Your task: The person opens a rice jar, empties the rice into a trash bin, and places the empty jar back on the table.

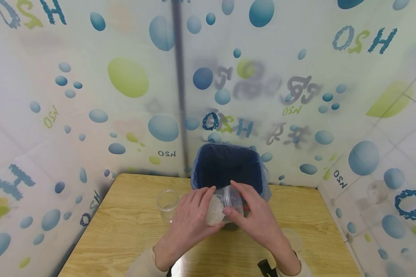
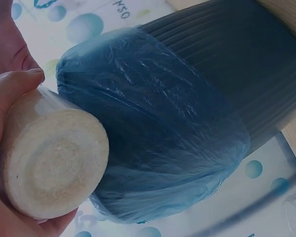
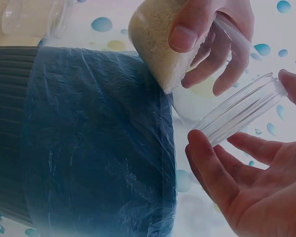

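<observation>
My left hand (image 1: 190, 215) grips a clear jar (image 1: 215, 211) tipped on its side, with white, rice-like grains in it. The jar's base faces the camera in the left wrist view. At the jar's mouth end, my right hand (image 1: 258, 215) holds a clear ribbed screw lid (image 3: 240, 109) by its rim between thumb and fingers. Whether the lid sits on the threads, I cannot tell. Both hands are over the near rim of a dark bin (image 1: 228, 169) lined with a blue plastic bag (image 3: 98, 138).
A second clear jar (image 1: 167, 206) stands on the wooden table (image 1: 118, 227) left of the bin. Beside my right wrist lies a clear round disc (image 1: 292, 239). A wall covering (image 1: 131, 127) with printed bubbles closes off the back and sides.
</observation>
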The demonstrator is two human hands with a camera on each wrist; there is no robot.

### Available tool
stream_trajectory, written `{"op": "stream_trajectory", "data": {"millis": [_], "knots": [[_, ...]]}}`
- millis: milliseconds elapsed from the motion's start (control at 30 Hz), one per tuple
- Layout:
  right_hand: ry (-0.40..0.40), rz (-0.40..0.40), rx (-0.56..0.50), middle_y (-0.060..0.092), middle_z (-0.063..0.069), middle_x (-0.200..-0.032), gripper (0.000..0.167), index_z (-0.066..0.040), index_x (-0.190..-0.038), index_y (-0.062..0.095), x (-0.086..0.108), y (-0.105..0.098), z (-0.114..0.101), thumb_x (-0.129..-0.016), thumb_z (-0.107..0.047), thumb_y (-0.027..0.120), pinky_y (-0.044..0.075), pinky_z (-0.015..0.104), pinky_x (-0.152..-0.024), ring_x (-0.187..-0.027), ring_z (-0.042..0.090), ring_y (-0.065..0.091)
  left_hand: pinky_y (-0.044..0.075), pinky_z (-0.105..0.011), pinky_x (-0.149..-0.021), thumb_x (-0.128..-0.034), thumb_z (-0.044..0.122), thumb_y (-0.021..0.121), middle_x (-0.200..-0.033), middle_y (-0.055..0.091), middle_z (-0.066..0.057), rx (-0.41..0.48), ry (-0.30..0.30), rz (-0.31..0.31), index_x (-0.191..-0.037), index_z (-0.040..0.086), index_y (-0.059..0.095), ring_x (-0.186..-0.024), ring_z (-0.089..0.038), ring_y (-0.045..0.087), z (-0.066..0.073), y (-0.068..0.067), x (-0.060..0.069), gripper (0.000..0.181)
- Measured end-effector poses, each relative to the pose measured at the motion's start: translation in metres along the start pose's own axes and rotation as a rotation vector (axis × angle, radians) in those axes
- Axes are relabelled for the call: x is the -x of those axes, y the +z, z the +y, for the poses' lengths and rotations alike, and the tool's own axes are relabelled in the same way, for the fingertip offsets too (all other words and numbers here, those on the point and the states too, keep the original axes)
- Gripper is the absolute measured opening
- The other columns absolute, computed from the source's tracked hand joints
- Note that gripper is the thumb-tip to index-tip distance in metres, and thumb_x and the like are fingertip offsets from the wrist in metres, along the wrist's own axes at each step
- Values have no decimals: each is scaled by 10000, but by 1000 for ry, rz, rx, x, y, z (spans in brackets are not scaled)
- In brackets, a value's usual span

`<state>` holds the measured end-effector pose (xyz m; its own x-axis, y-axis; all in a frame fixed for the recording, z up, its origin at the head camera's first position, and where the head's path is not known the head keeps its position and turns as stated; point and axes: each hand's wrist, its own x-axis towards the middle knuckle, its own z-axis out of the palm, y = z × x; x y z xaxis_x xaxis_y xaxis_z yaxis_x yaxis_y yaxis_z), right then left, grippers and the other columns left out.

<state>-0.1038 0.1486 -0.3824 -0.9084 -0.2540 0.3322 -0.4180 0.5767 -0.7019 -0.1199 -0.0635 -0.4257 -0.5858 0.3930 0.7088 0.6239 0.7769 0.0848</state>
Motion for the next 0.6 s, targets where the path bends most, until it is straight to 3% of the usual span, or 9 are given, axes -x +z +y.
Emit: {"op": "stream_trajectory", "data": {"millis": [600], "knots": [[-63,32,-64,545,53,-1467,619,-183,-1508,531,-4,-4,16,-947,-308,761,605,372,-827,-1247,276,585,568,-446,-902,-619,521,945,-1238,655,-106,40,12,-13,-1385,53,575,-1089,-286,634,-1,10,-10,971]]}}
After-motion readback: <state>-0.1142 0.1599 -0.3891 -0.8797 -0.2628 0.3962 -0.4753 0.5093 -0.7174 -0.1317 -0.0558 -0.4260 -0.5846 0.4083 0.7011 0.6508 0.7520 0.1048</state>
